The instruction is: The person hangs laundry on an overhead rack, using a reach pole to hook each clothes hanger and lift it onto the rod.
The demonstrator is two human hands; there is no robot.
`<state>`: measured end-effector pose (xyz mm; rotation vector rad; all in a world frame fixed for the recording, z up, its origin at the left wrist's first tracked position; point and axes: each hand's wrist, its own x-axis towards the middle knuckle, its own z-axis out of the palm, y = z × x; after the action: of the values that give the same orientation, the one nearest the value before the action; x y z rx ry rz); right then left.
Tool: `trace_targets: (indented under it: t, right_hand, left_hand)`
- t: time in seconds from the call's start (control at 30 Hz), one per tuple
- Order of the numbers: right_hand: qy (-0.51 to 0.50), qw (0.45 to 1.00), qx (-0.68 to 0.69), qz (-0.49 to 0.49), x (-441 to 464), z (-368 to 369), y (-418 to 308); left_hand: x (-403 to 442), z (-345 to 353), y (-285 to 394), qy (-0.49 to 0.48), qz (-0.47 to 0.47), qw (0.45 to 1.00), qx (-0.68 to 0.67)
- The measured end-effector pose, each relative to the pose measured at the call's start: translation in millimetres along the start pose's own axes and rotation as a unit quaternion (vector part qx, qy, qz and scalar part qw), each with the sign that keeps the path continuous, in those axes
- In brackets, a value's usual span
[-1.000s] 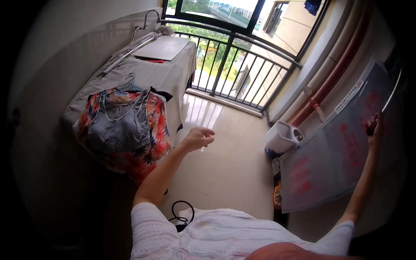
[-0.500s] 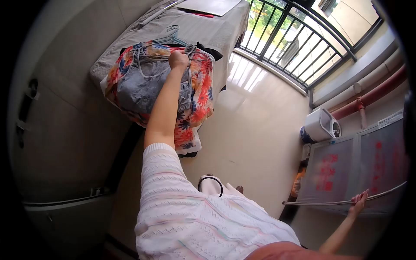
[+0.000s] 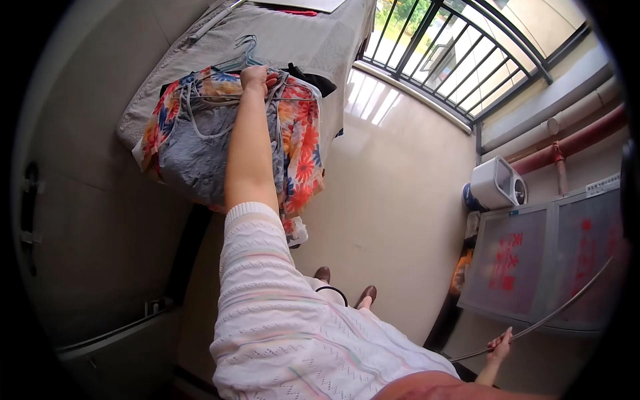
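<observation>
My left hand (image 3: 255,79) is closed at the top of a pile of clothes, around the upper part of a hanger; the grip itself is partly hidden. The hooks of several light-blue hangers (image 3: 245,53) stick up just beyond it. A grey-blue strappy garment (image 3: 200,150) lies over a floral garment (image 3: 303,157) with orange, red and navy flowers. Both drape over the edge of a cloth-covered surface (image 3: 293,41). At the lower right, my right hand (image 3: 500,345) is wrapped round a long thin metal pole (image 3: 567,303), held slanting upward to the right.
A black railing (image 3: 453,63) stands at the far end. Along the right wall are a red pipe (image 3: 587,140), a white appliance-like box (image 3: 495,183) and a grey cabinet (image 3: 510,267) with red characters. Tiled floor (image 3: 373,207) lies between.
My left hand has moved slightly left along the hanger tops, and the clothes appear shifted left. My right hand has come down and left, tilting the pole more steeply.
</observation>
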<state>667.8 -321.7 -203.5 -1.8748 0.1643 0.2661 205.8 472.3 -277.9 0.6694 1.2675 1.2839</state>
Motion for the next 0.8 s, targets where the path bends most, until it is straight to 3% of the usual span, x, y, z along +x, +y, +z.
trace_targets:
  t: [0.17, 0.27, 0.3, 0.43, 0.5, 0.57, 0.67, 0.7, 0.8]
  right_hand:
    - [-0.032, 0.999, -0.02, 0.022, -4.1, 32.2, 1.5]
    - [-0.058, 0.998, -0.009, 0.035, 7.3, 47.3, 10.5]
    - [-0.075, 0.996, -0.013, 0.039, 4.0, 55.9, 11.3]
    - [-0.131, 0.991, -0.004, 0.037, -0.6, 83.4, 21.0]
    - [-0.137, 0.99, 0.001, 0.04, -0.3, 93.5, 21.5]
    - [-0.15, 0.988, 0.01, 0.034, 4.4, 98.8, 23.5]
    - [-0.186, 0.982, 0.034, 0.014, 16.1, 98.6, 25.0]
    - [-0.201, 0.979, 0.046, 0.009, 18.1, 97.1, 24.3]
    - [-0.245, 0.967, 0.07, -0.02, 18.0, 92.0, 22.5]
  left_hand:
    - [-16.6, 12.0, 9.0, 0.132, 0.047, 0.988, -0.061]
    - [-13.4, 8.0, 9.6, 0.104, 0.095, 0.986, -0.092]
    - [-24.5, 8.9, 14.7, 0.102, 0.161, 0.981, -0.028]
    - [-92.4, 15.2, 49.4, 0.11, 0.283, 0.952, 0.03]
    - [-111.1, 12.6, 55.0, 0.16, 0.487, 0.845, 0.152]
    - [-167.5, 18.9, 72.6, 0.108, 0.429, 0.892, 0.094]
    - [-218.4, 20.5, 81.1, 0.095, 0.48, 0.861, 0.141]
    - [-236.9, 20.5, 83.9, 0.113, 0.526, 0.823, 0.184]
    - [-323.9, 27.1, 93.0, 0.069, 0.531, 0.819, 0.205]
